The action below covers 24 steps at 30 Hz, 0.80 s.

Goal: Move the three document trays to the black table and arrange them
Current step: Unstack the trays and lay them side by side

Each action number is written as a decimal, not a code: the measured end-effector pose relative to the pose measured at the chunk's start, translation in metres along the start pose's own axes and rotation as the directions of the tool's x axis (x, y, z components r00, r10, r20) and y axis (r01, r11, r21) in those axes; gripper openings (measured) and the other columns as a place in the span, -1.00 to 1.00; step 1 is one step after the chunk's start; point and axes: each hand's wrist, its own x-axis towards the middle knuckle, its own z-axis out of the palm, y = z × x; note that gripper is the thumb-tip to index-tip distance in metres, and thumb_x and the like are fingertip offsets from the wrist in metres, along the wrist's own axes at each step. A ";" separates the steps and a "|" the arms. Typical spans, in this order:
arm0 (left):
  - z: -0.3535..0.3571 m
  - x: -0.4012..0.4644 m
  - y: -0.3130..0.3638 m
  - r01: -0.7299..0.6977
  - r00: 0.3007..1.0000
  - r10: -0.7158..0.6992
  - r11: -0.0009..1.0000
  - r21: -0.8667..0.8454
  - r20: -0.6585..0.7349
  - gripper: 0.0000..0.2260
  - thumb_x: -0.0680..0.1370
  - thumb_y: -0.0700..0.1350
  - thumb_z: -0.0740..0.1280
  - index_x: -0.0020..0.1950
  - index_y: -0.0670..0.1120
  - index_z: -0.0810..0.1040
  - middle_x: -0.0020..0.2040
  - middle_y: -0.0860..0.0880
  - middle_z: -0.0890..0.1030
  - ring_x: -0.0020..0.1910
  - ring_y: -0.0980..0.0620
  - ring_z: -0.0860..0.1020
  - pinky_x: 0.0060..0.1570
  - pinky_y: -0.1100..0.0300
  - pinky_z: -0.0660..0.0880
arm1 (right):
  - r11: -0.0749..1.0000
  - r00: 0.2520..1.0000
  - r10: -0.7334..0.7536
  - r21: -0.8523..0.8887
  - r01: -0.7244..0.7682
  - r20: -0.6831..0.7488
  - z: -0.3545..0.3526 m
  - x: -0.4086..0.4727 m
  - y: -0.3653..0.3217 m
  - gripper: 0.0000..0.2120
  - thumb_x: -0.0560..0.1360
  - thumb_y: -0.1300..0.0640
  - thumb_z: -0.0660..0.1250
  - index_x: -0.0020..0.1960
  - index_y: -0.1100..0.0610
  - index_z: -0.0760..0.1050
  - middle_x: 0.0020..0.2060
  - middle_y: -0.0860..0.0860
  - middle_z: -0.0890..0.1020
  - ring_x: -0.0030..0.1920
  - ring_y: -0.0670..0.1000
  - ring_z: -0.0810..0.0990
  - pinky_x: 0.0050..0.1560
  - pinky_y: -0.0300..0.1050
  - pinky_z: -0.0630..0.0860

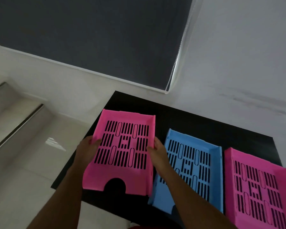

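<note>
Three slotted document trays lie side by side on the black table (pixel 180 116). The left pink tray (pixel 122 172) is at the table's left end, its notched front towards me. My left hand (pixel 87 148) grips its left wall and my right hand (pixel 157 150) grips its right wall. Whether this tray rests flat or is slightly raised I cannot tell. The blue tray (pixel 203 156) sits in the middle, partly hidden by my right forearm. A second pink tray (pixel 257 187) sits at the right, running out of the frame's lower right.
White tiled steps (pixel 15 116) with metal edging drop away to the left of the table. A dark roller blind (pixel 92 35) hangs on the white wall behind. Bare black tabletop shows behind the trays.
</note>
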 end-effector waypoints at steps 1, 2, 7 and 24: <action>-0.001 0.004 -0.007 0.002 1.000 -0.003 1.000 0.023 0.018 -0.77 0.60 -0.04 0.30 0.15 -0.14 0.62 -0.27 0.07 0.59 -0.35 0.14 0.54 -0.41 0.26 0.33 | 1.000 1.000 0.029 -0.006 -0.029 0.006 0.005 0.003 0.005 -0.60 0.57 0.32 0.23 0.33 0.00 0.52 0.07 0.04 0.72 0.04 0.10 0.73 0.13 0.19 0.66; 0.000 0.007 -0.014 -0.004 0.999 0.002 0.999 0.053 0.047 -0.76 0.61 -0.04 0.28 0.13 -0.16 0.61 -0.27 0.05 0.58 -0.37 0.13 0.54 -0.42 0.27 0.33 | 0.998 0.998 0.056 -0.019 -0.056 0.012 0.008 0.005 0.009 -0.59 0.58 0.33 0.22 0.35 0.02 0.51 0.09 0.05 0.71 0.06 0.10 0.72 0.15 0.21 0.64; 0.012 0.014 -0.037 0.010 0.987 -0.017 0.999 0.044 0.162 -0.72 0.64 -0.04 0.23 0.17 -0.23 0.54 -0.15 -0.11 0.63 -0.28 0.01 0.63 -0.38 0.25 0.44 | 0.985 0.989 0.142 -0.106 -0.138 0.030 0.014 0.005 0.025 -0.55 0.59 0.29 0.24 0.44 0.01 0.42 0.17 0.01 0.68 0.13 0.03 0.69 0.23 0.16 0.61; 0.138 -0.068 0.031 -0.195 0.869 0.165 0.981 0.018 0.466 -0.28 0.59 0.17 0.28 0.64 -0.01 0.04 0.60 -0.14 0.27 0.53 -0.16 0.32 0.44 -0.11 0.28 | 0.963 0.732 -0.123 -0.258 -0.075 -0.670 -0.152 -0.046 0.045 -0.82 0.62 0.11 0.29 0.17 0.09 0.61 -0.10 0.01 0.69 -0.24 -0.06 0.62 -0.23 -0.20 0.55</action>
